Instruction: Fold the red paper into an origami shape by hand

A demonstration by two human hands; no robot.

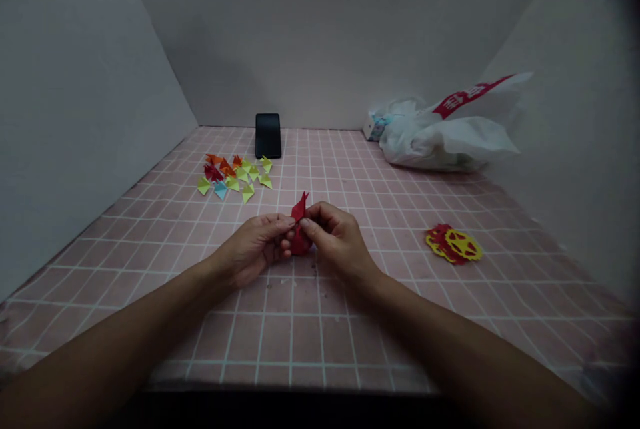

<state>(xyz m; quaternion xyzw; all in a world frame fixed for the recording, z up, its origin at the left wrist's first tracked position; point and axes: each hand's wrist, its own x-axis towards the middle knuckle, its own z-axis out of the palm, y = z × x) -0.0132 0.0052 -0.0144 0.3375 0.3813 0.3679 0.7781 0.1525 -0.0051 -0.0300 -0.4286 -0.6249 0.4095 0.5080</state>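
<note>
A red folded paper piece with pointed tips stands up between my hands in the middle of the table. My left hand pinches its left side between thumb and fingers. From the right, my right hand grips it, with thumb and forefinger closed on the paper. More red shows just below the fingertips; whether it belongs to the same piece, I cannot tell. Beyond my left hand lies a group of small folded paper pieces in yellow, orange, red and light blue.
A dark phone leans at the back wall. At the back right sit a white plastic bag and a small box. Red and yellow cut-out shapes lie right of my hands. Walls enclose the checked pink tablecloth.
</note>
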